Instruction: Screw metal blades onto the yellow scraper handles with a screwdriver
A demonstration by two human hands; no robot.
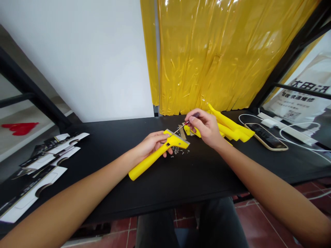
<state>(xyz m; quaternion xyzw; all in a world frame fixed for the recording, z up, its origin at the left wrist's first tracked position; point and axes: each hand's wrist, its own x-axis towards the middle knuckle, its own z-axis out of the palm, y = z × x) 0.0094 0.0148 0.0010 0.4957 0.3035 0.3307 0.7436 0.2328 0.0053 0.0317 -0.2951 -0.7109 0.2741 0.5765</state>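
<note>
My left hand [152,144] is closed around the neck of a yellow scraper [148,162], whose handle slants down toward me and whose wide head points up and right. In my right hand [207,125] is a screwdriver [191,119], pinched by its dark red handle. Its thin shaft reaches down-left to the scraper's head near my left fingertips; the exact contact of the tip is too small to make out. Small nuts and screws [176,150] lie scattered on the black table just beyond the scraper. Behind my right hand are more yellow scraper handles [232,129], partly hidden.
Flat black-and-white cardboard sleeves [51,162] are piled at the left. A phone [267,137] lies at the right beside a white power strip [289,129] and loose cables. A yellow plastic curtain [219,55] hangs behind the black table [176,186].
</note>
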